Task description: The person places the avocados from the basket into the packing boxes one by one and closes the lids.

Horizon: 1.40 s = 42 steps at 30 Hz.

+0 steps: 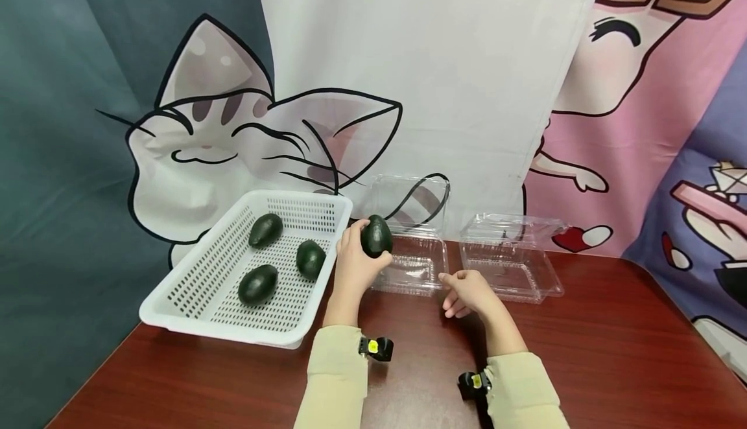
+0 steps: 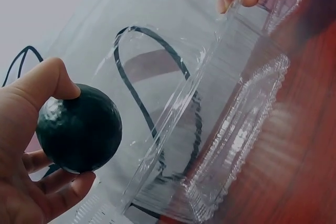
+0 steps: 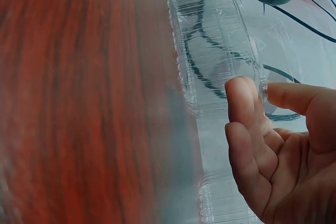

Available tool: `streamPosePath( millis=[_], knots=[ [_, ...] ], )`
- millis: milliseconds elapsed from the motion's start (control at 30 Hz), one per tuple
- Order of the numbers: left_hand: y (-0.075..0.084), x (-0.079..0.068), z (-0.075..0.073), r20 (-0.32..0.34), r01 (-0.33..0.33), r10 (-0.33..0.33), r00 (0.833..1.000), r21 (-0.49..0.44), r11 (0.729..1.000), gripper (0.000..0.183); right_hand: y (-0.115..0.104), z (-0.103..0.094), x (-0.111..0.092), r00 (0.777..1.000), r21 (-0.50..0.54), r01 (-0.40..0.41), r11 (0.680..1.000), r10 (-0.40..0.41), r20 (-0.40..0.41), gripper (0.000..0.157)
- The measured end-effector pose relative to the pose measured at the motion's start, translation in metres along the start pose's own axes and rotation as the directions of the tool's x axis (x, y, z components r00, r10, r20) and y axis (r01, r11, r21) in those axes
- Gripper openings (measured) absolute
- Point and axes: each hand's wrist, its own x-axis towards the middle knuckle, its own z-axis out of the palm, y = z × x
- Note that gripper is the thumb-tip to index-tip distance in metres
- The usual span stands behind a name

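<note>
In the head view my left hand [image 1: 353,257] grips a dark green avocado [image 1: 376,236] between thumb and fingers, raised beside the near clear plastic container [image 1: 417,264]. The left wrist view shows the avocado [image 2: 79,128] from its rounded end, apart from the clear wall. My right hand [image 1: 469,293] pinches the container's right front rim; in the right wrist view thumb and fingertips [image 3: 241,90] meet across that edge. The container's lid [image 1: 408,202] stands raised at the back. Three more avocados [image 1: 258,284] lie in the white plastic basket [image 1: 233,335] to the left.
A second clear container [image 1: 508,270], its lid also raised, stands to the right on the reddish-brown wooden table [image 1: 607,351]. Behind the table hangs a cloth backdrop [image 1: 455,59] with cartoon prints. The basket's right rim is close to my left wrist.
</note>
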Motion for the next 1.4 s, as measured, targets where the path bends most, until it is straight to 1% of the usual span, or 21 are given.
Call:
streamPosePath(
  millis=[133,367,633,900,1100,1400],
  knots=[
    [-0.003,-0.001,-0.001,0.004,-0.008,0.008,1.0,-0.005,1.0,0.065,-0.002,0.0,-0.001,1.0,-0.03,-0.006,1.0,0.005,-0.012,0.037],
    [-0.004,-0.002,0.002,0.009,-0.047,0.047,0.999,-0.011,0.999,0.065,-0.003,0.0,-0.002,1.0,-0.07,-0.01,0.997,0.008,-0.029,0.039],
    [-0.004,-0.002,0.004,0.025,-0.046,0.046,0.999,-0.006,0.999,0.066,-0.003,-0.001,-0.002,1.0,-0.066,-0.011,0.998,0.009,-0.026,0.037],
    [-0.004,-0.003,0.007,0.005,-0.043,0.043,0.999,-0.005,0.999,0.063,-0.002,-0.001,-0.001,1.0,-0.06,-0.001,0.998,0.0,-0.015,0.035],
    [-0.007,-0.004,0.013,0.01,-0.044,0.044,0.999,0.003,0.999,0.064,-0.001,-0.001,-0.001,1.0,-0.053,0.002,0.999,-0.002,-0.014,0.035],
    [-0.013,-0.004,0.018,0.001,-0.045,0.045,0.999,0.044,0.998,0.063,-0.001,-0.002,0.0,1.0,-0.041,0.005,0.999,-0.005,-0.007,0.036]
  ],
)
